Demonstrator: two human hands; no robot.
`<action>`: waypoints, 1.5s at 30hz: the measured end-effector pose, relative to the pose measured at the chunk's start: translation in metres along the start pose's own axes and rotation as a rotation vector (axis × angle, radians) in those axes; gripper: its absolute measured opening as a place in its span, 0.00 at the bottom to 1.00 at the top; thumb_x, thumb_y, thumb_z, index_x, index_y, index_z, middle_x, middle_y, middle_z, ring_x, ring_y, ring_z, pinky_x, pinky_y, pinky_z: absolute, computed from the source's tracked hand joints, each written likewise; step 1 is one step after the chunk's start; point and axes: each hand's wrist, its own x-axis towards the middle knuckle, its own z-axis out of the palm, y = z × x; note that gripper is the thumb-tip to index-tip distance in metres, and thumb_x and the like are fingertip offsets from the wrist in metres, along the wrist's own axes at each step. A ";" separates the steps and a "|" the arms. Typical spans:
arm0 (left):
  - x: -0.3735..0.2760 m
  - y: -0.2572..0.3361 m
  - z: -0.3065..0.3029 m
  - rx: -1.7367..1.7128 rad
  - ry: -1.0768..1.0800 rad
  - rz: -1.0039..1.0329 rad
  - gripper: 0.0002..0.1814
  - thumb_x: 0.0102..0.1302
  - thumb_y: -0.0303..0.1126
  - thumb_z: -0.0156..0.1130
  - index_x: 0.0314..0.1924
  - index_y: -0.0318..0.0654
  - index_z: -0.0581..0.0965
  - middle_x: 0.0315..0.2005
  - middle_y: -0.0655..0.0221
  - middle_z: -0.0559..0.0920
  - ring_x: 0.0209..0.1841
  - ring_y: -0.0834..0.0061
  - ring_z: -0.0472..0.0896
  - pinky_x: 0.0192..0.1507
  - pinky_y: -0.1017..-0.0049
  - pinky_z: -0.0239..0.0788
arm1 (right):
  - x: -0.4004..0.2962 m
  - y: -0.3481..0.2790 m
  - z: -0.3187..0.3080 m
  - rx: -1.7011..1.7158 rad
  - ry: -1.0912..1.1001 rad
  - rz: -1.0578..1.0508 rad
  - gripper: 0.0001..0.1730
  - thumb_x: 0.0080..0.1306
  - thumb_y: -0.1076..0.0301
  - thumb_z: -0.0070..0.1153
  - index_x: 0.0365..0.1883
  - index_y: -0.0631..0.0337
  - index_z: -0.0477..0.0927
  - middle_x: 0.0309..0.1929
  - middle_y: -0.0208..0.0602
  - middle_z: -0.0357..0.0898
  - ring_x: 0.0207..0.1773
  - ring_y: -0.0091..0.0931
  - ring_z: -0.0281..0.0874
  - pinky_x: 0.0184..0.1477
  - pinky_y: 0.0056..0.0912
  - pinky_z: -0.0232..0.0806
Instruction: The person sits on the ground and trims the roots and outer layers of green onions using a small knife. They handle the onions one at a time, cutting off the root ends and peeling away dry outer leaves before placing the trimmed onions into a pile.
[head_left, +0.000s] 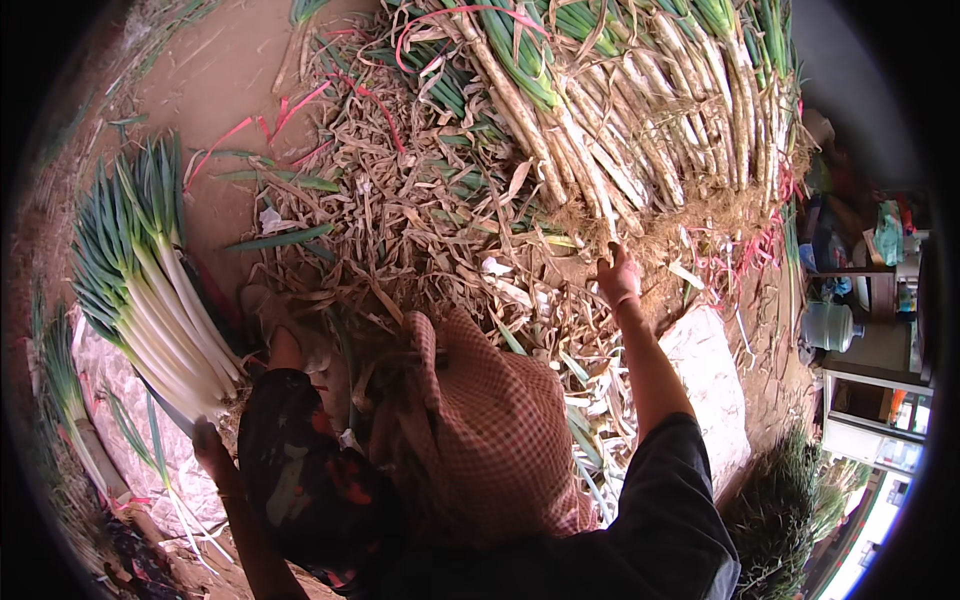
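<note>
My right hand (621, 279) reaches forward and grips the root end of a soil-stained, unpeeled long green onion (581, 161) at the front edge of a large pile. My left hand (211, 448) is low on the left, beside the root ends of a stack of peeled long green onions (176, 322) with clean white stalks and green leaves. Whether its fingers hold anything is hard to make out. The peeled stack lies on a dark support over a whitish plastic sheet (120, 382). A checked apron (495, 427) covers my lap.
Dry husks and leaf scraps (420, 217) litter the ground before me. Pink plastic ties (289, 112) lie among them. A few loose onions (176, 487) rest at lower left. Another pale sheet (709, 375) lies at right, with a water jug (829, 327) and cabinet (862, 416) beyond.
</note>
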 end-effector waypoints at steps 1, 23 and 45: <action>0.001 0.038 0.009 -0.251 0.013 -0.055 0.18 0.64 0.29 0.51 0.51 0.25 0.73 0.48 0.57 0.76 0.52 0.64 0.74 0.56 0.70 0.64 | 0.015 0.004 0.002 0.000 0.013 -0.001 0.26 0.56 0.61 0.48 0.55 0.57 0.70 0.53 0.50 0.71 0.55 0.46 0.68 0.57 0.46 0.61; -0.088 0.346 0.121 -0.031 -1.069 0.707 0.19 0.61 0.23 0.55 0.54 0.31 0.70 0.47 0.58 0.76 0.51 0.67 0.75 0.54 0.73 0.66 | -0.148 0.002 -0.051 1.148 -0.494 0.209 0.20 0.68 0.74 0.45 0.59 0.61 0.64 0.34 0.32 0.77 0.26 0.18 0.73 0.21 0.20 0.65; -0.191 0.367 0.199 -1.038 -1.298 -0.574 0.26 0.62 0.52 0.57 0.59 0.58 0.66 0.55 0.60 0.60 0.55 0.58 0.65 0.47 0.51 0.71 | -0.357 -0.033 -0.276 0.997 -0.616 0.119 0.23 0.58 0.78 0.55 0.53 0.70 0.68 0.29 0.31 0.75 0.27 0.18 0.71 0.30 0.19 0.64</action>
